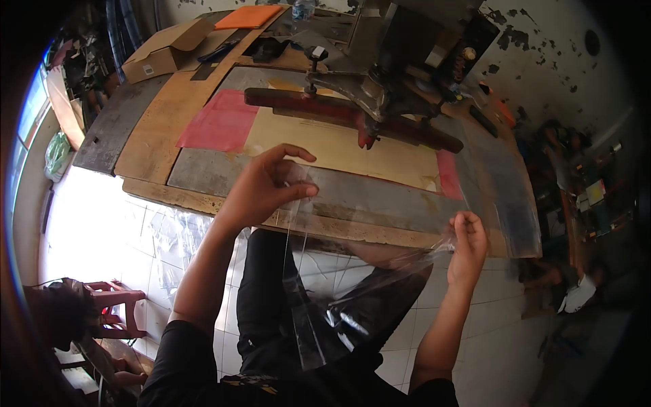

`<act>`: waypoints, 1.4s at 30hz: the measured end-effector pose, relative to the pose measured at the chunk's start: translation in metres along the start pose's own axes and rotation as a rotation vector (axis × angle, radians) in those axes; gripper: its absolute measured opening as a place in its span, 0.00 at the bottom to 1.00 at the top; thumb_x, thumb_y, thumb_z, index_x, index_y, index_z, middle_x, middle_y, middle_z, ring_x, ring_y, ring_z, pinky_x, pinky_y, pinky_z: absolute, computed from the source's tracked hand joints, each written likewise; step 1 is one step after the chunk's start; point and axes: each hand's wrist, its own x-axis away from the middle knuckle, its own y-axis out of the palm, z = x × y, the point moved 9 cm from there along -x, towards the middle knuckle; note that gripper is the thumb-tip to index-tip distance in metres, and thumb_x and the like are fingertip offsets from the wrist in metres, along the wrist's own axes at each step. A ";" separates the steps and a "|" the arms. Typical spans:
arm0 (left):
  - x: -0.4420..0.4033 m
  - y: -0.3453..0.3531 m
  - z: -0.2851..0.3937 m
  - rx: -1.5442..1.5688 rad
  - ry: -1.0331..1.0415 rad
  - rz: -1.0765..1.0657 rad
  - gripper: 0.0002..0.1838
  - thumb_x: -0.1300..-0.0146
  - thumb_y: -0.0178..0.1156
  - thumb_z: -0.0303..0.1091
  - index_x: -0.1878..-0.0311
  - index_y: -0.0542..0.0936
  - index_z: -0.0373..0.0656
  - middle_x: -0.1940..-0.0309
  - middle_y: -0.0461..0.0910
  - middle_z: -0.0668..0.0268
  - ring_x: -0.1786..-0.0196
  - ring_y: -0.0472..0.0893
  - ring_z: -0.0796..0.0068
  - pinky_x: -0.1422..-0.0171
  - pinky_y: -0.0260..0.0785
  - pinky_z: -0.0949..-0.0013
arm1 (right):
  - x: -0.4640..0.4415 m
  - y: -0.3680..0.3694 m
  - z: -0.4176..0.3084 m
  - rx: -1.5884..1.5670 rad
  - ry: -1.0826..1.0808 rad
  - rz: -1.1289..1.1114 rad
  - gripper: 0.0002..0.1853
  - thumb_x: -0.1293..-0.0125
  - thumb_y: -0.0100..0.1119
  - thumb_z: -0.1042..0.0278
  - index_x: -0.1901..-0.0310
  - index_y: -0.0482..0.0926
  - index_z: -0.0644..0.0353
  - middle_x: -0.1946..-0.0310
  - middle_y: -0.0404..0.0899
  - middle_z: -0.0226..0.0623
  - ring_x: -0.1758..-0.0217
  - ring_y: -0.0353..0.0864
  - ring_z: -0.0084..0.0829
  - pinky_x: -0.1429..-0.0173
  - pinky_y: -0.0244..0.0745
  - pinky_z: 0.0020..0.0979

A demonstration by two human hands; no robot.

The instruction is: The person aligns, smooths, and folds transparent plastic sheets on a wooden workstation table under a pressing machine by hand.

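Note:
A clear plastic sheet [339, 292] hangs between my two hands, over my lap and in front of the table edge. Its lower part drapes in folds that catch the light. My left hand [274, 183] has the upper left part of the sheet at its thumb and curled fingers, with the index finger raised away from the thumb. Closed in a pinch, my right hand [468, 247] grips the gathered right end of the sheet near the table's front edge.
Ahead is a worktable [224, 180] with a yellow panel [339, 146] and a pink-red patch [220, 122]. A long red-edged press bar [305, 102] hangs above them. An open cardboard box [166, 51] sits back left. Clear plastic [512, 197] lies at right. Another person [57, 315] is low left, beside a red stool [119, 308].

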 end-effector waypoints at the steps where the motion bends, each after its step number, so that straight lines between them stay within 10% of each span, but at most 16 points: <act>1: -0.006 -0.004 -0.003 -0.011 0.003 0.004 0.26 0.34 0.77 0.21 0.35 0.77 0.38 0.56 0.89 0.67 0.54 0.89 0.81 0.47 0.80 0.75 | -0.013 0.005 0.012 0.007 -0.007 -0.026 0.10 0.21 0.67 0.66 0.49 0.82 0.64 0.61 0.82 0.29 0.59 0.81 0.21 0.50 0.77 0.26; 23: -0.003 -0.002 -0.021 0.043 -0.063 0.121 0.28 0.21 0.65 0.28 0.22 0.71 0.39 0.59 0.92 0.59 0.56 0.88 0.79 0.47 0.80 0.72 | -0.053 0.033 0.070 -0.186 0.058 -0.154 0.19 0.25 0.74 0.64 0.40 0.80 0.63 0.58 0.85 0.31 0.57 0.83 0.22 0.54 0.77 0.24; 33: -0.004 -0.016 -0.046 0.144 -0.069 0.280 0.18 0.22 0.67 0.29 0.34 0.81 0.32 0.57 0.93 0.59 0.54 0.90 0.79 0.49 0.80 0.76 | -0.050 0.041 0.056 -0.241 0.007 -0.256 0.21 0.25 0.73 0.67 0.37 0.79 0.64 0.57 0.85 0.32 0.54 0.83 0.24 0.47 0.78 0.28; 42: -0.001 -0.013 -0.024 0.014 0.001 0.225 0.21 0.24 0.70 0.29 0.32 0.82 0.36 0.63 0.93 0.64 0.59 0.85 0.87 0.52 0.75 0.79 | -0.053 0.043 0.020 0.208 -0.051 -0.628 0.16 0.19 0.65 0.68 0.37 0.83 0.67 0.53 0.78 0.32 0.53 0.84 0.26 0.44 0.79 0.29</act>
